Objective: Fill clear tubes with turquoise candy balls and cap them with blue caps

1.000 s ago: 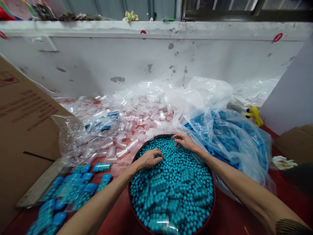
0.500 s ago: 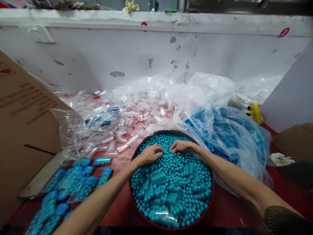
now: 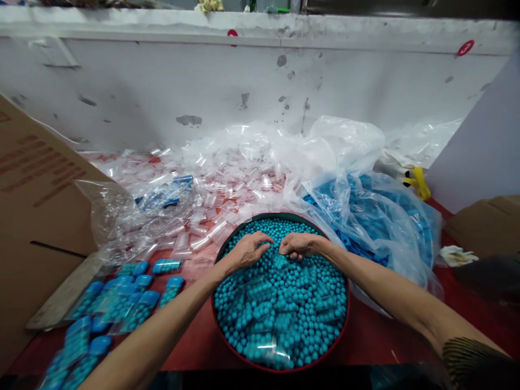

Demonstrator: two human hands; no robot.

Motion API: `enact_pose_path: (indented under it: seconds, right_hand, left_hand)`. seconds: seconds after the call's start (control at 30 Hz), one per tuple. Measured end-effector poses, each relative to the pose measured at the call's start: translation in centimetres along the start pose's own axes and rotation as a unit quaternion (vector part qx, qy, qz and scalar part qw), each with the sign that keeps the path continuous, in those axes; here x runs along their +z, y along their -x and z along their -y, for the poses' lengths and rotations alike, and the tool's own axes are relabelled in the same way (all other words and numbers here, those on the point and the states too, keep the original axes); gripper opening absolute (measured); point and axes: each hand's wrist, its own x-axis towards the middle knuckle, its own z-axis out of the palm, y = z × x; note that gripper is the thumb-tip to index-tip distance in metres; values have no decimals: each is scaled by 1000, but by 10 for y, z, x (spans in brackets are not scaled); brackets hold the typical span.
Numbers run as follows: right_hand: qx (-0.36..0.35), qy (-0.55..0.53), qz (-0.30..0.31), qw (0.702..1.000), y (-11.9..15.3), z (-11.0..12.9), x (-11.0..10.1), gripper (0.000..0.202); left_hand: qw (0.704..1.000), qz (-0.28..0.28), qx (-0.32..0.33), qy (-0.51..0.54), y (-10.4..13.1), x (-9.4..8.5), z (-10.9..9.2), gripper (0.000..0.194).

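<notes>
A round red-rimmed tub (image 3: 348,319) is full of small teal balls (image 3: 312,336), with several clear containers half sunk among them. My left hand (image 3: 249,249) is over the back left part of the balls, its fingers bent and thumb and forefinger apart, with nothing visible between them. Close by on the right, my right hand (image 3: 294,246) is curled closed at the surface of the balls; whatever its fingers hold, if anything, is hidden. Filled clear containers with blue caps (image 3: 149,299) lie on the red table (image 3: 195,330) left of the tub.
Many clear empty containers (image 3: 221,225) are spread behind the tub. A clear bag of blue caps (image 3: 382,216) lies at the right. A cardboard box (image 3: 44,200) stands at the left, and a white wall (image 3: 154,86) runs along the back. Something yellow (image 3: 420,183) is at the right.
The whole view has shifted slightly. My left hand's fingers have straightened a little, and my right hand's fingers are curled more tightly. Both remain over the balls.
</notes>
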Motion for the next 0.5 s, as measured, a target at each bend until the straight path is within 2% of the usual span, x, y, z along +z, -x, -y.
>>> enact_pose_path:
  seconds: [0.07, 0.17, 0.23, 0.3, 0.4, 0.5]
  right_hand:
    - [-9, 26, -10, 1000, 1, 0, 6, 9]
    - [-32, 85, -50, 995, 0, -1, 14, 9]
    - [-54, 133, -92, 985, 0, -2, 19, 6]
    - [-78, 178, -136, 971, 1, 0, 23, 5]
    - [-108, 220, -196, 950, 15, 4, 18, 16]
    - [-110, 287, -261, 915, 40, 3, 0, 25]
  left_hand:
    - [1000, 10, 1, 0, -1, -1, -10, 25]
    - [998, 60, 7, -16, 2, 1, -25, 25]
    - [993, 88, 36, -64, 5, 5, -30, 24]
    - [985, 93, 68, -125, 8, 9, -32, 24]
    - [977, 91, 84, -173, 9, 13, -31, 26]
    - [977, 101, 75, -170, 8, 14, -29, 26]
